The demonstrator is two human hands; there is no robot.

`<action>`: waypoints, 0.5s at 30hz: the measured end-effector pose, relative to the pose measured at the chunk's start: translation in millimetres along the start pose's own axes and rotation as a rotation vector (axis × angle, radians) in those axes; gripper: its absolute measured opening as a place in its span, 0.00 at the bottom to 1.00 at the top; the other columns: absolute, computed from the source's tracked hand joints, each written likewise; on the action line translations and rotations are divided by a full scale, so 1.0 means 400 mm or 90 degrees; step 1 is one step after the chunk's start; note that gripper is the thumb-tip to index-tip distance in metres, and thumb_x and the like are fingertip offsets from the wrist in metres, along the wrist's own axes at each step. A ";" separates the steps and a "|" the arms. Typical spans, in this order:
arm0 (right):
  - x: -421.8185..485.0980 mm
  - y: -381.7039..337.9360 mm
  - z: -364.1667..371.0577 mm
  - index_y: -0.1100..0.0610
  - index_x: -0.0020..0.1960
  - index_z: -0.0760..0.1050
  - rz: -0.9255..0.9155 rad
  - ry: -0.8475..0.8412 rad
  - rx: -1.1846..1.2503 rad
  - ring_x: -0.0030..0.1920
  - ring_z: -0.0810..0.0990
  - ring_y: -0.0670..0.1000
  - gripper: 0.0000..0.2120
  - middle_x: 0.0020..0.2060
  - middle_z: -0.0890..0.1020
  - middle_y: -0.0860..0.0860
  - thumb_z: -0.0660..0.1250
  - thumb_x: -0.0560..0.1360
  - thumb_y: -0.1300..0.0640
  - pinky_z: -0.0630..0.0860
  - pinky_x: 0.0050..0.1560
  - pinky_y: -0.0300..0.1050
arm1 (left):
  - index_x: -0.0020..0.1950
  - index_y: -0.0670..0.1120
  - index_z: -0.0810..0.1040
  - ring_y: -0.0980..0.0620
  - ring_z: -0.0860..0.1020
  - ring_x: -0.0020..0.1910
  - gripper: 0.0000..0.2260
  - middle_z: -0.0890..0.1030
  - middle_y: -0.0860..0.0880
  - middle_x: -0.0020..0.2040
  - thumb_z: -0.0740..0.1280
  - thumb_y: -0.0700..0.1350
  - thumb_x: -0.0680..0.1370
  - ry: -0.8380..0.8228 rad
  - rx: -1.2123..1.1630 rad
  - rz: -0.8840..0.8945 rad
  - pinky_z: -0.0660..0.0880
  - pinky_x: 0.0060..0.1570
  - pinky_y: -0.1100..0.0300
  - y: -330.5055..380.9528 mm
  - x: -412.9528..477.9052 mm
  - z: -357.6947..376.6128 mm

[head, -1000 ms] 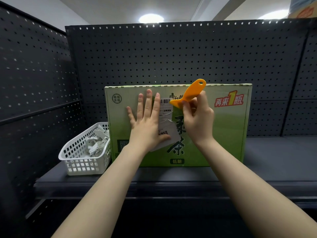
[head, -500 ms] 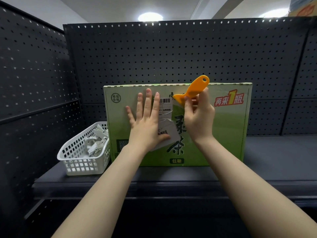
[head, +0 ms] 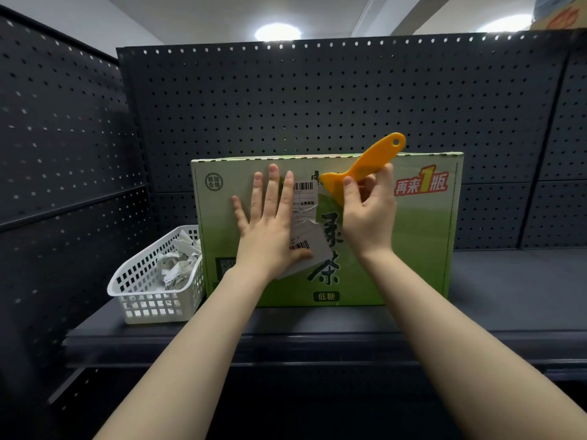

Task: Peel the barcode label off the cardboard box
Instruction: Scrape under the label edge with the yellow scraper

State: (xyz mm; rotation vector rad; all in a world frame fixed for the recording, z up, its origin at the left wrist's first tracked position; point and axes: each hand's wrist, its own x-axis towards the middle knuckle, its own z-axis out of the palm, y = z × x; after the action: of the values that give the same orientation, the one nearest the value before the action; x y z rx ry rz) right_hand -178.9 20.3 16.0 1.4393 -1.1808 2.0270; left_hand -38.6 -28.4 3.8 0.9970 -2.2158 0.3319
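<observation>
1. Hands first: the left hand (head: 270,230) lies flat and spread wide on the front of the cardboard box (head: 422,249). It grips nothing. It only presses.
2. The right hand (head: 368,214) is curled shut around an orange scraper (head: 362,171). The thin edge of the scraper sits by the top right corner of the barcode label (head: 305,198).
3. The barcode label is on the front of the box, between the two hands. The top part looks stuck down. The bottom part looks loose and sticks out under the left thumb.
4. The label could rip. It already looks creased in the middle, so I think a hard push may tear it there and leave bits behind.
5. The scraper could dig into the box if it is tipped too steep. That would scratch the green print.
6. The box could slide back or tip on the shelf (head: 508,281) if the left hand lets up while the right hand pushes.
7. The scraper could slip across and poke the left fingers, since they are just beside the label.
8. The white basket (head: 133,290) stands just beside the box. A loose piece could miss it and fall.
</observation>
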 end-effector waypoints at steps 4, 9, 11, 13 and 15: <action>-0.002 0.003 0.003 0.67 0.52 0.67 -0.004 0.005 0.002 0.32 0.74 0.37 0.09 0.34 0.72 0.42 0.62 0.77 0.62 0.71 0.32 0.29 | 0.69 0.52 0.28 0.47 0.26 0.68 0.58 0.26 0.51 0.69 0.72 0.63 0.61 0.002 -0.001 -0.005 0.28 0.62 0.38 0.001 0.001 0.002; -0.005 0.002 0.009 0.67 0.52 0.66 -0.060 -0.007 -0.032 0.28 0.70 0.38 0.08 0.32 0.75 0.52 0.62 0.76 0.65 0.66 0.30 0.26 | 0.69 0.52 0.28 0.48 0.25 0.68 0.58 0.26 0.51 0.69 0.73 0.63 0.61 0.006 0.001 -0.003 0.28 0.62 0.38 0.001 0.002 0.006; -0.008 0.000 0.014 0.59 0.52 0.63 -0.072 -0.002 -0.038 0.29 0.70 0.38 0.08 0.33 0.75 0.53 0.62 0.76 0.65 0.66 0.30 0.26 | 0.69 0.52 0.28 0.48 0.25 0.68 0.58 0.26 0.51 0.69 0.73 0.63 0.61 0.008 0.002 -0.004 0.29 0.62 0.38 0.000 0.001 0.006; -0.010 -0.002 0.019 0.55 0.50 0.61 -0.070 0.013 -0.035 0.30 0.70 0.38 0.10 0.33 0.74 0.51 0.62 0.76 0.65 0.66 0.31 0.26 | 0.70 0.52 0.29 0.48 0.26 0.68 0.58 0.26 0.51 0.69 0.73 0.62 0.62 0.012 0.004 -0.004 0.29 0.62 0.38 0.000 0.001 0.005; -0.010 -0.003 0.020 0.54 0.49 0.61 -0.075 -0.001 -0.040 0.30 0.70 0.37 0.11 0.33 0.74 0.48 0.62 0.76 0.65 0.65 0.31 0.25 | 0.70 0.52 0.29 0.48 0.26 0.68 0.58 0.26 0.51 0.69 0.73 0.62 0.62 0.016 0.005 -0.003 0.29 0.62 0.39 -0.001 0.002 0.005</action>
State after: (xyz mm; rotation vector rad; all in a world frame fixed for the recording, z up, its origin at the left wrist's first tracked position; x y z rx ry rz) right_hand -171.8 15.4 13.9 1.4458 -1.1235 1.8933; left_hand -39.7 -30.0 2.6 0.9956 -2.1910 0.3490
